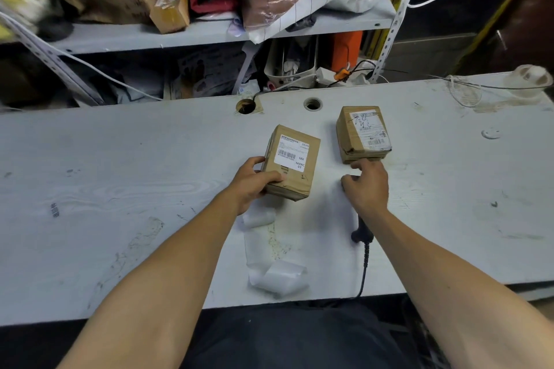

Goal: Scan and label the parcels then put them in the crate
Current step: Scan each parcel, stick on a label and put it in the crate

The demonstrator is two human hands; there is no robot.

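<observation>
Two brown cardboard parcels with white barcode labels sit mid-table. My left hand (254,186) grips the left parcel (289,162) at its near-left corner, thumb on top. The right parcel (361,135) stands apart from it, further back. My right hand (365,186) hovers just in front of the right parcel, its index finger stretched to that parcel's near bottom edge and the other fingers curled. A black barcode scanner (361,231) lies under this hand; only its handle and cable show. Whether the hand holds the scanner is hidden.
A curled strip of white label backing paper (272,272) lies near the white table's front edge (120,314). Two cable holes (312,104) sit behind the parcels. Cluttered metal shelves (180,36) stand behind the table, and a clear tape roll (529,79) is at far right.
</observation>
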